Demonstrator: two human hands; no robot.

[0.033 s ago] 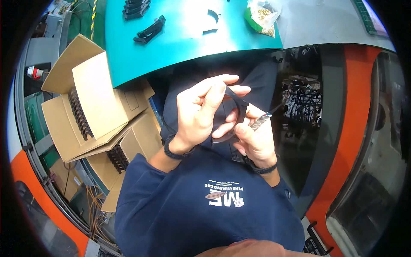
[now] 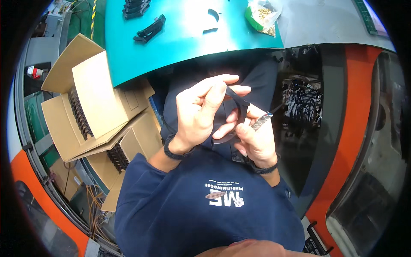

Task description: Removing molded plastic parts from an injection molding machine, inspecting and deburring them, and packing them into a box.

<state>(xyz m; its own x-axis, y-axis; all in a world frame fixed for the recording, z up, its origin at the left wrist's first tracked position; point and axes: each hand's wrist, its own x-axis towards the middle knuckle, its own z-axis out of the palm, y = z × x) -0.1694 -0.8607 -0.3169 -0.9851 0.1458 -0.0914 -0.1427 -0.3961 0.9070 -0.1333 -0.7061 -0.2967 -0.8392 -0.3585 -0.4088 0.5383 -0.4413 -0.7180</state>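
Note:
In front of my body, over my lap, a black curved plastic part (image 2: 242,110) is held between both hands. My left hand (image 2: 198,113) grips its upper end between thumb and fingers. My right hand (image 2: 260,141) closes on its lower side, the thumb pressing near the curved edge. A slim tool with a wrapped, silvery patterned handle (image 2: 260,122) also lies in my right hand. The tool's working end cannot be made out, and my fingers cover some of the part.
On the green-topped table (image 2: 180,51) lie a stack of black parts (image 2: 136,7), a black clip-like piece (image 2: 150,29), a thin black arc (image 2: 216,19) and a bag of small brass-coloured pieces (image 2: 263,18). Open cardboard boxes (image 2: 100,94) with dark parts stand left. An orange-framed machine (image 2: 359,85) stands right.

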